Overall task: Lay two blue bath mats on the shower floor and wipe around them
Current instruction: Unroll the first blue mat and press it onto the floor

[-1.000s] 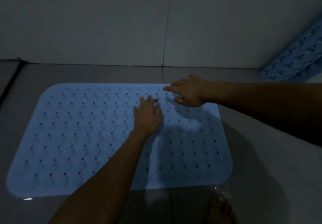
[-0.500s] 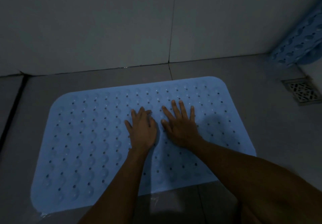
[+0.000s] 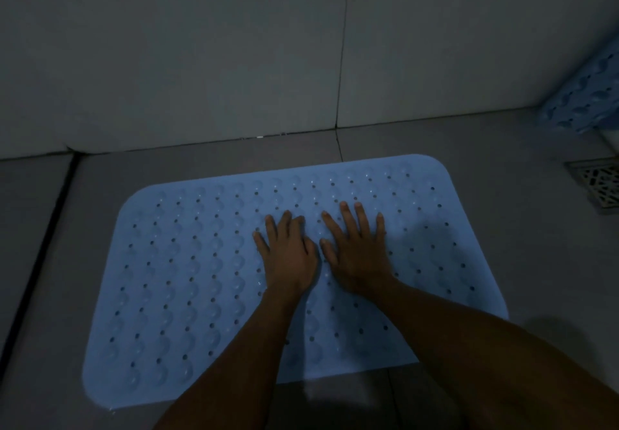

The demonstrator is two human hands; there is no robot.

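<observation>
Both hands, the left hand and the right hand newly brought beside it, pressed flat with straight fingers, gripping nothing, on the pale-blue perforated rubber bath mat laid on the grey tiled shower floor, seating it; the second blue mat leaned unlaid at right.

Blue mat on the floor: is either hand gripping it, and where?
Neither grips it. The left hand and right hand press flat, fingers spread, on the middle of the blue mat.
</observation>
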